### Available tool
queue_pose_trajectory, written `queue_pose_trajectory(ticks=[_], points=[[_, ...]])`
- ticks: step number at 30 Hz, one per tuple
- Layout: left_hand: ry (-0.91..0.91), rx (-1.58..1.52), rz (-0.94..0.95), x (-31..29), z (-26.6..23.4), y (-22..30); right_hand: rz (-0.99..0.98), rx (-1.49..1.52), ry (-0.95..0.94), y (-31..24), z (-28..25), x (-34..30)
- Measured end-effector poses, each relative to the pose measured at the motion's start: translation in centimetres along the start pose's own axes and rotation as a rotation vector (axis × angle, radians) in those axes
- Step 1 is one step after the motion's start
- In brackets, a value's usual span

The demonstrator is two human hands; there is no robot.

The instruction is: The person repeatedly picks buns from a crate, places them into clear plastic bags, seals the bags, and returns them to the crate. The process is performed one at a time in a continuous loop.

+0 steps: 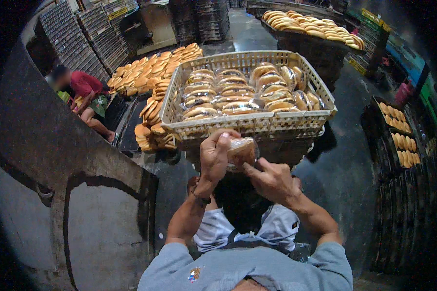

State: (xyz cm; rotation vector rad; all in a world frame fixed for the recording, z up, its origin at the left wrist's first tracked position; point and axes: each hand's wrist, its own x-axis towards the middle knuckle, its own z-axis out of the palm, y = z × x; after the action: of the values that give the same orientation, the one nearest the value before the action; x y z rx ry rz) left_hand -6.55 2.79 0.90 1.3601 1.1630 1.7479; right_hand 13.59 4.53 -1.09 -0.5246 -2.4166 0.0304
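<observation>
A bun in a clear plastic bag (242, 150) is in front of me, just below the near wall of a cream plastic crate (247, 124). My left hand (214, 157) is closed round the bag's left side, thumb up along it. My right hand (273, 180) is at the lower right of the bag, its fingers curled and pinching at the bag's edge. Rows of bagged buns with a dark filling (235, 92) lie in the crate, several standing on edge at its right side.
Loose buns (150, 68) cover a low surface at the left, with stacks (153, 114) near the crate. A seated person in red (86, 89) is beside them. More buns lie on a far table (310, 26) and on dark trays (404, 140) at the right. A wall (82, 121) borders my left.
</observation>
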Motion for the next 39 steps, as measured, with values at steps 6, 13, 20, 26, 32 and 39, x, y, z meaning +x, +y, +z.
queue_pose_trajectory(ticks=[6,13,20,26,32,39], points=[[0.091,-0.292,-0.312,0.3,1.7,-1.5,0.061,0.068,0.112,0.3,0.2,-1.7],[-0.268,-0.588,-0.516,-4.0,8.4,-0.8,0.521,0.085,0.435,2.9,-0.5,-6.3],[-0.665,-0.259,-0.315,-5.0,6.4,-3.1,0.856,0.523,0.712,7.8,-2.0,-15.3],[-0.576,0.258,-0.391,-5.5,0.1,-5.5,0.857,0.463,0.847,11.3,-6.1,-13.9],[-0.562,0.44,-0.241,-3.9,-3.3,-6.1,0.599,0.317,0.696,13.8,-10.3,-4.3],[-0.679,0.333,-0.134,0.5,-3.6,-5.8,0.576,0.304,0.542,16.6,-9.3,5.1]])
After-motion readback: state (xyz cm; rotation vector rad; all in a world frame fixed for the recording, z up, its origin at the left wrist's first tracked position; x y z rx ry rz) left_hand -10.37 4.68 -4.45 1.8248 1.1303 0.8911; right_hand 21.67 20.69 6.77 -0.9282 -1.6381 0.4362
